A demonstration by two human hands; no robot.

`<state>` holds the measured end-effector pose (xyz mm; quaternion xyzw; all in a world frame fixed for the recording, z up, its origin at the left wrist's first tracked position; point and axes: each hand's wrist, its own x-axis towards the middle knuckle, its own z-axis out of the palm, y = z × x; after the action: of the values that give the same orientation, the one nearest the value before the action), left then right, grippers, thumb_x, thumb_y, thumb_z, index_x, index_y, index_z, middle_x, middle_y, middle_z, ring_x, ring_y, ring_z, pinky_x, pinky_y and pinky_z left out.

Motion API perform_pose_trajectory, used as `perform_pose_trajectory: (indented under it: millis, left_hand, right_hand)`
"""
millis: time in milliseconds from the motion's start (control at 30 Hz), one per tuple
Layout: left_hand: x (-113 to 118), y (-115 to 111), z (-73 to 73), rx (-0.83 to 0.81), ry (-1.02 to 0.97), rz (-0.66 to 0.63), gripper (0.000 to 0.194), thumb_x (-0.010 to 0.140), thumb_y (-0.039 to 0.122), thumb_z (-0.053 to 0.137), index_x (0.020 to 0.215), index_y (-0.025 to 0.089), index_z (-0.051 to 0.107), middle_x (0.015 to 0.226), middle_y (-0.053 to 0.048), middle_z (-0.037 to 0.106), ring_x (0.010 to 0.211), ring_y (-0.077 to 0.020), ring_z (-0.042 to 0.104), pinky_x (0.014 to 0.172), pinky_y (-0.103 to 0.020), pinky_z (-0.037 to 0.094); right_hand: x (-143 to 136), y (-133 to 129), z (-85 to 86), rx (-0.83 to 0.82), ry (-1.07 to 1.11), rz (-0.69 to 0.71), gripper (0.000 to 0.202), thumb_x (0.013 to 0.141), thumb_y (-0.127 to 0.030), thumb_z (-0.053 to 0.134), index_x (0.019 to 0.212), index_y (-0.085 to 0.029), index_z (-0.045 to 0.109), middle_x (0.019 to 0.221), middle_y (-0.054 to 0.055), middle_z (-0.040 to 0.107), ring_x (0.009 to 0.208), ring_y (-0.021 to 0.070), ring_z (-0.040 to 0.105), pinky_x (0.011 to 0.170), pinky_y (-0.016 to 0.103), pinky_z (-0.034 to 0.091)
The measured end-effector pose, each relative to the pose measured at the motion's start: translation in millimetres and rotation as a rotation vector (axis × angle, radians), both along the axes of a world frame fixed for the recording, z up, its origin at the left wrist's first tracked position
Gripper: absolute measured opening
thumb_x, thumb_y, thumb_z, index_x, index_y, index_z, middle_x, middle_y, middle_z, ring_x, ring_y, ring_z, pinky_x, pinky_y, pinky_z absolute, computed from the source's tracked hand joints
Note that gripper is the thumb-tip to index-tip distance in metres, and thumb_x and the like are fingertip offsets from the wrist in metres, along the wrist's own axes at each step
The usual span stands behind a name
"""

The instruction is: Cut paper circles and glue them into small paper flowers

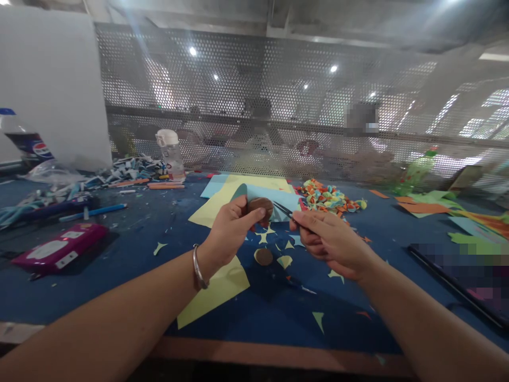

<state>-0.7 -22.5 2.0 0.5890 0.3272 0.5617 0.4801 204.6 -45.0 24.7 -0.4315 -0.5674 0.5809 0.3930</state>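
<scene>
My left hand [228, 231] is closed on a light blue paper sheet [280, 199] and a round brown disc [261, 206] laid against it. Facing it, my right hand [328, 236] grips dark scissors [283, 208], whose blades point left at the sheet beside the disc. Below, on the blue table [147, 297], lies a second brown disc [264, 257] with a pale yellow edge. Small paper scraps [284, 261] surround it. A yellow paper sheet [217, 297] extends beneath my left wrist.
Behind my right hand is a pile of coloured paper pieces [328, 196]. Bottles, including a clear one [170, 154], a magenta box [61, 246] and blue-white scraps are left. A dark tablet-like device [457, 286] and coloured sheets lie right; perforated metal [222, 95] stands behind.
</scene>
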Motion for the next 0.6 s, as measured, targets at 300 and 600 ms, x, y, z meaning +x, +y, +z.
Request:
perform_pose_trajectory:
  millis: [300,600]
  left_hand:
    - [1.6,0.2,-0.1,-0.052,-0.101,-0.065,0.010,0.084,0.021,0.069,0.092,0.016,0.067,0.077,-0.002,0.068,0.068,-0.0108,0.060,0.059,-0.025,0.036]
    - [1.5,0.4,-3.3,-0.144,-0.079,-0.182,0.018,0.083,0.022,0.072,0.096,0.015,0.061,0.079,-0.002,0.068,0.069,-0.0107,0.062,0.059,-0.025,0.034]
  right_hand:
    - [-0.9,0.6,0.5,-0.017,0.016,0.013,0.035,0.091,-0.049,0.061,0.078,-0.016,0.058,0.053,-0.010,0.023,0.043,0.0024,0.012,0.038,0.018,0.007]
    - [-0.7,2.4,-0.2,-0.029,0.020,0.008,0.035,0.091,-0.048,0.061,0.076,-0.016,0.058,0.052,-0.011,0.024,0.042,0.0024,0.013,0.037,0.017,0.008]
